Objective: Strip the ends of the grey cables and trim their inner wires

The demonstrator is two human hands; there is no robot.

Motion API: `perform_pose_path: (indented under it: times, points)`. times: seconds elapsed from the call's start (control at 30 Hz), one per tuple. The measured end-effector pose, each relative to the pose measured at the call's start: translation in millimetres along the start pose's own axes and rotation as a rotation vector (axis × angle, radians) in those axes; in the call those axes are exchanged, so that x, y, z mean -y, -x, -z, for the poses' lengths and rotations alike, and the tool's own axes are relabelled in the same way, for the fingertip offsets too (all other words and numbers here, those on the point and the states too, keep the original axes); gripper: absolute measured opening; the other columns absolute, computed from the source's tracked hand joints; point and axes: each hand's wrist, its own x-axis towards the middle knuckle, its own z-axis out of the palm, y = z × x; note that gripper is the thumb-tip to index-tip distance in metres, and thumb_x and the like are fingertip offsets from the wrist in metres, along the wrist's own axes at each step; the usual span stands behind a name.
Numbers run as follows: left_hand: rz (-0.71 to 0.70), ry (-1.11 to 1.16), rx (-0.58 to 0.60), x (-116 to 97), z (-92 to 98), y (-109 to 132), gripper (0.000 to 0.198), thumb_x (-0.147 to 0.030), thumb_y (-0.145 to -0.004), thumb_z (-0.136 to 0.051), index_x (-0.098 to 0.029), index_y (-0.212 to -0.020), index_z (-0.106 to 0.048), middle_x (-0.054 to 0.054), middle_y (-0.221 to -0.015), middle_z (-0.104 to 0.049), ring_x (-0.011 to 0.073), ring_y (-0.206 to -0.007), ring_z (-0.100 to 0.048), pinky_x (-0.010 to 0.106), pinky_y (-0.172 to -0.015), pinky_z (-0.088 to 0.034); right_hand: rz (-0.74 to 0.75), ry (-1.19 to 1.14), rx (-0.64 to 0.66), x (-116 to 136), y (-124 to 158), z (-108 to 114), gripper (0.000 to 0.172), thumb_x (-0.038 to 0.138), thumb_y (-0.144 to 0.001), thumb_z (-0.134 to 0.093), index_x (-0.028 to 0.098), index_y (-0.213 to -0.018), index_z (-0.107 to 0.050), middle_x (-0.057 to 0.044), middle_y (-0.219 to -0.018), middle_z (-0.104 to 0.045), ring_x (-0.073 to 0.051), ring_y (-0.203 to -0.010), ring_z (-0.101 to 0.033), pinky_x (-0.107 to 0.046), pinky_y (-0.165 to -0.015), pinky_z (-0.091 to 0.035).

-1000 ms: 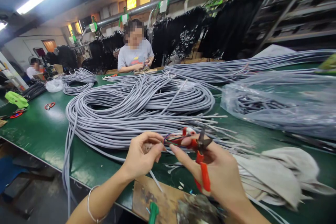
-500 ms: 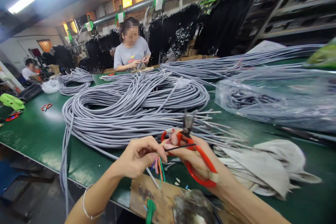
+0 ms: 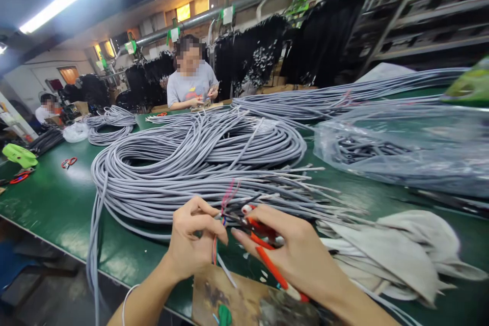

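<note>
Thin coloured wires (image 3: 215, 250) from a grey cable are pinched in my left hand (image 3: 193, 234), with some pink strands sticking up above the fingertips. My right hand (image 3: 294, 244) is wrapped round red-handled wire cutters (image 3: 271, 266). Their jaws point left and reach the wires just beside my left fingertips; whether they are closed on a wire is too small to tell. Below the hands, a grey cable piece (image 3: 228, 271) slants over a worn wooden board (image 3: 208, 290). A green knob-like part (image 3: 224, 315) stands on the board.
A big coil of grey cables (image 3: 153, 183) lies right behind my hands. Pale cloth gloves (image 3: 412, 254) are on the right, below a clear plastic bag (image 3: 420, 147) of dark parts. Red-handled scissors (image 3: 69, 162) lie at left. A co-worker (image 3: 193, 79) sits across the green table (image 3: 57, 209).
My right hand has turned the cutters from pointing up to pointing left, bringing the jaws to the wires. The dark strand stretched between my hands is no longer seen there.
</note>
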Motion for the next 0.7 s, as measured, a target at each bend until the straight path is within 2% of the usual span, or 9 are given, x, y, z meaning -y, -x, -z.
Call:
perform_pose_path:
  times: [0.2,0.33,0.43,0.5,0.6,0.7]
  points:
    - [0.009,-0.007,0.055,-2,-0.2,0,0.031,-0.007,-0.075,-0.053,-0.015,-0.046,-0.059,0.003,-0.071,-0.050,0.0085,-0.055,-0.053,0.021,-0.048,-0.039,0.175,0.203,-0.006,-11,6,-3,0.018,0.032,-0.086,-0.050,0.017,-0.078,-0.056,-0.003,-0.063,-0.058,-0.013,-0.052,-0.054,-0.022,-0.048,-0.041]
    - [0.095,0.112,0.083,-3,1.0,-2,0.033,-0.010,-0.077,-0.054,-0.013,-0.044,-0.056,0.001,-0.066,-0.049,0.0074,-0.050,-0.056,0.020,-0.046,-0.041,0.233,0.283,-0.001,-13,6,-1,0.017,0.026,-0.086,-0.048,0.018,-0.072,-0.053,-0.002,-0.058,-0.055,-0.011,-0.047,-0.050,-0.021,-0.046,-0.037]
    - [0.180,0.257,0.109,-3,1.1,-4,0.035,-0.016,-0.077,-0.059,-0.011,-0.042,-0.054,0.001,-0.070,-0.047,0.0064,-0.046,-0.057,0.018,-0.043,-0.040,0.285,0.328,-0.052,-12,8,-2,0.020,0.021,-0.085,-0.045,0.019,-0.066,-0.049,0.000,-0.053,-0.052,-0.011,-0.044,-0.047,-0.022,-0.045,-0.034]
    - [0.185,0.334,0.120,-2,1.2,-6,0.037,-0.021,-0.076,-0.063,-0.010,-0.042,-0.052,0.001,-0.072,-0.047,0.0061,-0.045,-0.057,0.018,-0.041,-0.040,0.322,0.314,-0.087,-12,9,-4,0.025,0.018,-0.086,-0.043,0.020,-0.061,-0.046,0.002,-0.049,-0.048,-0.009,-0.042,-0.043,-0.021,-0.044,-0.032]
    - [0.163,0.429,0.131,-1,1.9,-8,0.041,-0.029,-0.078,-0.065,-0.010,-0.044,-0.053,0.001,-0.070,-0.048,0.0052,-0.044,-0.056,0.017,-0.042,-0.042,0.316,0.229,-0.110,-9,9,-8,0.034,0.019,-0.088,-0.042,0.021,-0.054,-0.039,0.006,-0.044,-0.039,-0.007,-0.038,-0.034,-0.021,-0.041,-0.027]
    - [0.187,0.500,0.154,1,3.2,-11,0.032,-0.037,-0.076,-0.068,-0.012,-0.058,-0.060,0.001,-0.067,-0.051,0.0058,-0.044,-0.055,0.016,-0.041,-0.042,0.198,0.101,-0.101,-6,5,-8,0.041,0.027,-0.088,-0.046,0.020,-0.050,-0.035,0.007,-0.042,-0.034,-0.006,-0.037,-0.030,-0.020,-0.038,-0.025]
